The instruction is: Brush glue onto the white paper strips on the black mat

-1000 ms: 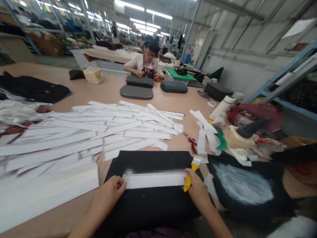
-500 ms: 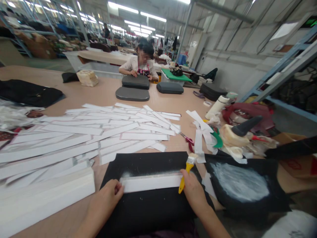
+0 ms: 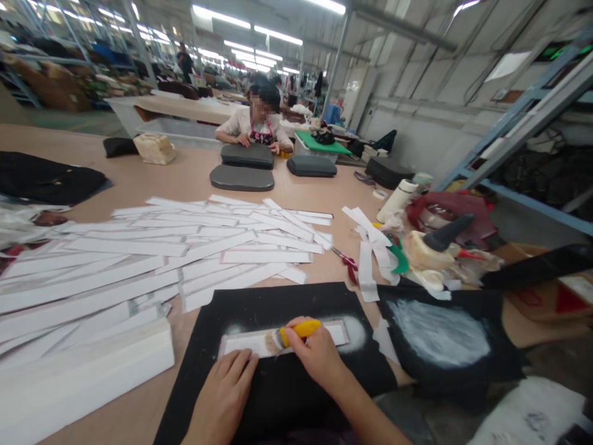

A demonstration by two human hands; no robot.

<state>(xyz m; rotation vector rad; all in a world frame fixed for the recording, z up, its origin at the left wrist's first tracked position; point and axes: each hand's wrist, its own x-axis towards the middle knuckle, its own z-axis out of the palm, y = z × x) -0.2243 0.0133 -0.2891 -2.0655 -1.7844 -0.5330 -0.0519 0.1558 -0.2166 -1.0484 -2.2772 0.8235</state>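
In front of me a white strip (image 3: 337, 332) with a greyish border lies on a black sheet (image 3: 278, 303). My right hand (image 3: 319, 355) grips the yellow handle of a paintbrush (image 3: 299, 330), and its bristles touch the middle of the strip. Flat on the strip's left part and its near edge rests my left hand (image 3: 229, 383), fingers stretched out, holding nothing. White smudges mark the black sheet around both ends of the strip.
Many similar strips (image 3: 199, 247) lie spread beyond the sheet, with a white stack (image 3: 88, 383) at left. Scissors (image 3: 346, 259), a bottle (image 3: 397, 201) and a white-smeared black sheet (image 3: 440, 330) are to the right. Opposite, a person (image 3: 259, 117) handles grey panels (image 3: 248, 154).
The brush has swung from upright beside the strip's right end down onto its middle. My left hand has moved from pinching the left end to lying flat on the strip.
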